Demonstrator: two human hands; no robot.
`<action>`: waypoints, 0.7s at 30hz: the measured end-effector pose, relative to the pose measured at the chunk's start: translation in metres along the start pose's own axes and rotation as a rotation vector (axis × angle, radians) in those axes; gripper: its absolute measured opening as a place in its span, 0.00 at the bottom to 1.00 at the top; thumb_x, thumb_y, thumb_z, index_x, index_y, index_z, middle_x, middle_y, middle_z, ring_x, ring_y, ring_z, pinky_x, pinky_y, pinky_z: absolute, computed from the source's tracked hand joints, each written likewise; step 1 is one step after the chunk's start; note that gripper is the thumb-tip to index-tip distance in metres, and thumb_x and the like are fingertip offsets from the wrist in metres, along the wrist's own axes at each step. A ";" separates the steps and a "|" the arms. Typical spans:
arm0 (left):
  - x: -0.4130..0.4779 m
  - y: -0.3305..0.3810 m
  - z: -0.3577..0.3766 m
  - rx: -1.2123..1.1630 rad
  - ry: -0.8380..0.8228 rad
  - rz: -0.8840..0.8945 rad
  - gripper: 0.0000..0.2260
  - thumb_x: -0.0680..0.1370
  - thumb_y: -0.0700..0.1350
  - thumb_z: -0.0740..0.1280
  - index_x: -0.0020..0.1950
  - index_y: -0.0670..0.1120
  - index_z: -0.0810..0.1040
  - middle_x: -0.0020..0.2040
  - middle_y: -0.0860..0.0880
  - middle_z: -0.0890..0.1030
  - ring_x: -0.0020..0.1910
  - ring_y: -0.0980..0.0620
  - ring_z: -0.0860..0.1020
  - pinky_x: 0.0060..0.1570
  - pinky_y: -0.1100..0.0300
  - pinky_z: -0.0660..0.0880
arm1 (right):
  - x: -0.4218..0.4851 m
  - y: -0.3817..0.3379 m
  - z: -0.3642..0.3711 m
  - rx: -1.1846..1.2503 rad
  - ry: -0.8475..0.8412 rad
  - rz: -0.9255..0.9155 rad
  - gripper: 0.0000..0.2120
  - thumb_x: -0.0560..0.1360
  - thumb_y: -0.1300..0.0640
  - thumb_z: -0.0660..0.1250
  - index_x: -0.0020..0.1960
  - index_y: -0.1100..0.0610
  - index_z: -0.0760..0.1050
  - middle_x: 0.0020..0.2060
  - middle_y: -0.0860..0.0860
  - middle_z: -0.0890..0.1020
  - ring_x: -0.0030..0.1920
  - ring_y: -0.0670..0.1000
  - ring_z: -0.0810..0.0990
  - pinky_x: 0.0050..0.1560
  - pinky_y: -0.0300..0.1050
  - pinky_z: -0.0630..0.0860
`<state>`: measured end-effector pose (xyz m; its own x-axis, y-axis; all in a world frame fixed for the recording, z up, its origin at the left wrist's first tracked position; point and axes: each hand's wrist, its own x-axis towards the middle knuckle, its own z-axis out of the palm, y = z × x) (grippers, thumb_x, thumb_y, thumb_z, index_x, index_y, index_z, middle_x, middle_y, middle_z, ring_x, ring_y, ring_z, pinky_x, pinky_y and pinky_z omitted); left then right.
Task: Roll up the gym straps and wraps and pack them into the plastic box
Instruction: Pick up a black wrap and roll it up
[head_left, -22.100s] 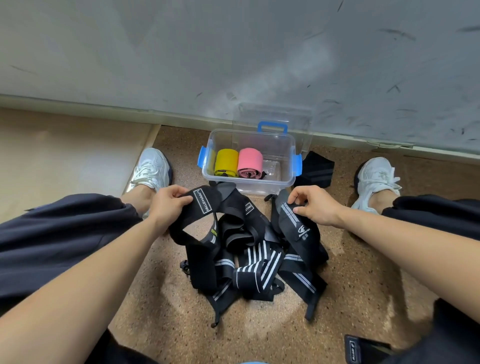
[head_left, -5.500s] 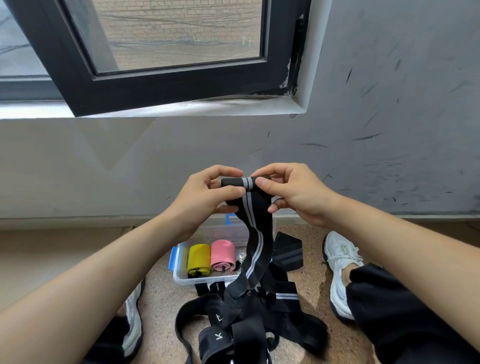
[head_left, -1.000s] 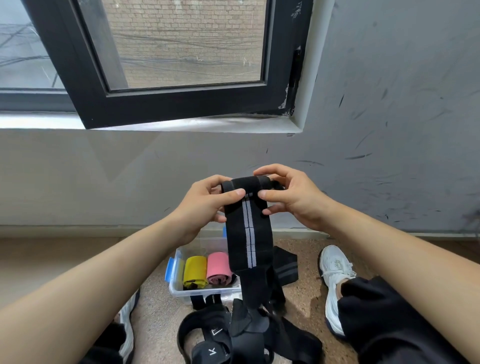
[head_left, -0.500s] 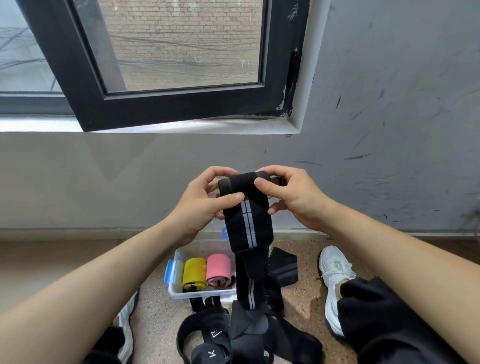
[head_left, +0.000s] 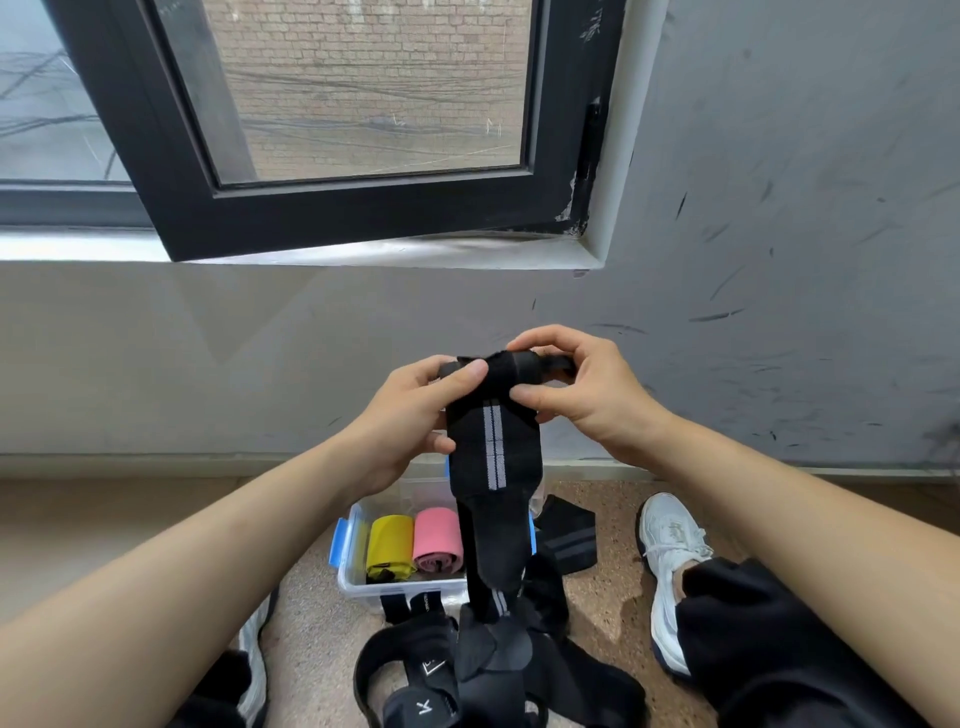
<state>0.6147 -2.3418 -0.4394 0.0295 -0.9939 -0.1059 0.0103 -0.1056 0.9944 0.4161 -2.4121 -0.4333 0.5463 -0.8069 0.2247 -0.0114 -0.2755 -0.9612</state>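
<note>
left hand (head_left: 410, 415), right hand (head_left: 589, 397): fingers pinching rolled end of wrap (head_left: 493, 452) | its tail hanging, hiding right of box (head_left: 358, 582) | strap pile (head_left: 498, 670) lying near

Black grey-striped wrap (head_left: 493, 441) half-rolled, hanging, strap pile (head_left: 498, 670) on floor, clear box (head_left: 358, 577) holding two rolls

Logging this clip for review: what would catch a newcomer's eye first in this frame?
First, the left hand and right hand, raised mid-frame, pinch the rolled top of a black wrap whose grey-striped tail hangs down. Below, a yellow roll and a pink roll sit side by side in the clear plastic box on the floor. Nearer the person lies a pile of black straps.
</note>
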 end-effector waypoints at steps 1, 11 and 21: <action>0.000 0.000 -0.001 -0.016 -0.005 0.004 0.13 0.81 0.50 0.69 0.61 0.43 0.80 0.44 0.49 0.81 0.37 0.54 0.81 0.27 0.65 0.72 | 0.000 0.000 0.000 -0.021 -0.001 -0.013 0.16 0.72 0.72 0.75 0.55 0.57 0.80 0.46 0.54 0.82 0.46 0.47 0.84 0.39 0.42 0.80; 0.000 0.000 -0.005 0.032 -0.023 0.158 0.15 0.78 0.36 0.72 0.63 0.47 0.80 0.49 0.48 0.85 0.45 0.52 0.83 0.35 0.61 0.77 | 0.001 -0.003 -0.004 0.021 -0.104 0.263 0.18 0.79 0.45 0.67 0.61 0.56 0.80 0.49 0.54 0.82 0.47 0.54 0.83 0.39 0.50 0.82; 0.001 0.002 -0.008 0.157 -0.031 0.114 0.28 0.74 0.48 0.76 0.72 0.57 0.71 0.58 0.51 0.83 0.51 0.52 0.84 0.33 0.60 0.77 | 0.003 -0.004 -0.007 0.167 -0.066 0.174 0.15 0.77 0.61 0.72 0.64 0.56 0.78 0.52 0.57 0.82 0.48 0.52 0.84 0.38 0.44 0.80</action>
<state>0.6227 -2.3427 -0.4376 -0.0094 -0.9999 0.0056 -0.1473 0.0069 0.9891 0.4124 -2.4174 -0.4279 0.6017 -0.7973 0.0478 0.0253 -0.0408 -0.9988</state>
